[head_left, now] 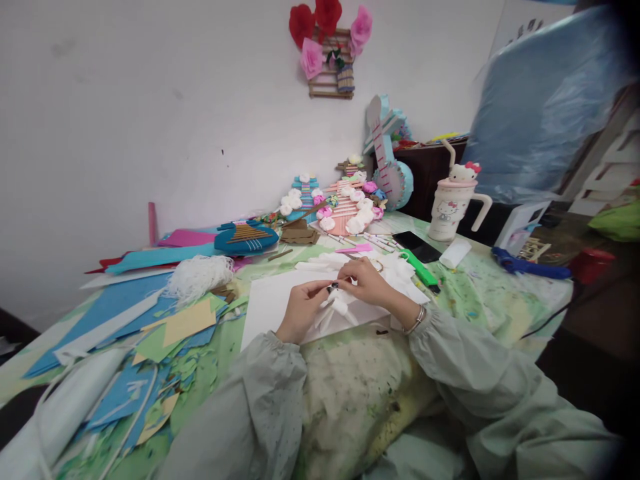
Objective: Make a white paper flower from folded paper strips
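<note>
My left hand (304,307) and my right hand (369,283) meet at the middle of the table, fingertips pinched together. Between them is a small white crepe-paper piece (339,308) with loose strips hanging down and a small dark part at its top, right at the fingertips. Both hands are over a white paper sheet (265,300). Crumpled white paper (400,267) lies just beyond my right hand, with a green utility knife (420,270) to its right. Finer detail at the fingertips is too small to make out.
Coloured sheets, paper scraps (190,370) and white shredded paper (201,280) cover the left. Toward the right are a black phone (417,247), a lidded tumbler (445,212) with a straw and a blue glue gun (530,265). Flower-decorated crafts (345,207) stand against the wall.
</note>
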A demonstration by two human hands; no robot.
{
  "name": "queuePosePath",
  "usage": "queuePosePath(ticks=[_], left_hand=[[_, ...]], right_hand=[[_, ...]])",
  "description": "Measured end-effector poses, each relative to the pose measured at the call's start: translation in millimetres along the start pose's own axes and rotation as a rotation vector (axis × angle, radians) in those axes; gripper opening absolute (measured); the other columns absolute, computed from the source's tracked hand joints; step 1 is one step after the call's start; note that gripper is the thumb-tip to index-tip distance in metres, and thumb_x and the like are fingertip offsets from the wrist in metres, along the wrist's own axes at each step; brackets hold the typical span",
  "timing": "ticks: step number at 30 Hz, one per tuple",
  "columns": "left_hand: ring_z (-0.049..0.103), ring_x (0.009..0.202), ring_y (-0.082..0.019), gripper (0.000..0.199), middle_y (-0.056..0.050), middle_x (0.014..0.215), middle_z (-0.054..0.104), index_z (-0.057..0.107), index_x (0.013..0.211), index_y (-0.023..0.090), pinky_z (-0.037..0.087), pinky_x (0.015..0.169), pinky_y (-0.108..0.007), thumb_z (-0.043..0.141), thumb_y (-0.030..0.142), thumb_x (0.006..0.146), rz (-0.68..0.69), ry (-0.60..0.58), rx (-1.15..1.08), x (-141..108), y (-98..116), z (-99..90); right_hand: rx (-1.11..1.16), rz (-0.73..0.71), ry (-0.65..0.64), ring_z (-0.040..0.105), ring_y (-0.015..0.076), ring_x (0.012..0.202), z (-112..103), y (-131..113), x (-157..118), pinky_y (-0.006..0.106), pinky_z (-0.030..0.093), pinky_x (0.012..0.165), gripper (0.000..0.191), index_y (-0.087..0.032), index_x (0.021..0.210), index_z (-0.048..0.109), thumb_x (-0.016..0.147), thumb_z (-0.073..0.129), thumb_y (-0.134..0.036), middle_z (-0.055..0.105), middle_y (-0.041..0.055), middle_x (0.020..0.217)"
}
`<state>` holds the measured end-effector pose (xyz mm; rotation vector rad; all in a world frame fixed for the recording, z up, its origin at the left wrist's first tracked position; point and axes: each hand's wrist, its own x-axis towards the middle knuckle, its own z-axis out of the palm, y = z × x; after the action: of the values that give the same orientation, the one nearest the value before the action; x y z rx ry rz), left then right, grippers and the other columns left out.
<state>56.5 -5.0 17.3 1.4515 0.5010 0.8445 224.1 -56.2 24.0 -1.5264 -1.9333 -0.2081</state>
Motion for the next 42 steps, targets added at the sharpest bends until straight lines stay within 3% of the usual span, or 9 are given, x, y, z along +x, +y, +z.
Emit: queuePosePath(ticks=[16,25,42], left_hand=[[0.062,0.074,-0.015,0.028,-0.008,0.082,0.072,0.073,0.087,0.012,0.046,0.073,-0.025,0.072,0.020,0.060,-0.096,-0.003,-0.120,4,-9,-5.7],[0.064,0.072,-0.017,0.028,-0.007,0.081,0.073,0.074,0.088,0.012,0.050,0.070,-0.028,0.071,0.020,0.062,-0.101,-0.109,0.028,7,-4,-19.1],[0.063,0.062,-0.013,0.039,-0.009,0.075,0.072,0.064,0.100,0.009,0.048,0.063,-0.023,0.073,0.020,0.064,-0.120,-0.155,0.046,6,-2,-23.0]], right_hand=[[-0.010,0.016,-0.006,0.055,0.0153,0.070,-2,-3,-1,0.031,0.026,0.071,0.017,-0.017,0.073,0.064,0.083,0.058,-0.029,0.064,0.0025,0.070],[0.076,0.011,-0.014,0.055,0.0124,0.064,0,-4,0,0.029,0.027,0.069,0.016,-0.017,0.068,0.065,0.081,0.061,-0.027,0.066,0.0000,0.066],[0.098,-0.021,-0.020,0.056,0.0130,0.066,-1,-4,-1,0.029,0.028,0.069,0.015,-0.017,0.070,0.066,0.080,0.063,-0.027,0.067,0.0011,0.069]])
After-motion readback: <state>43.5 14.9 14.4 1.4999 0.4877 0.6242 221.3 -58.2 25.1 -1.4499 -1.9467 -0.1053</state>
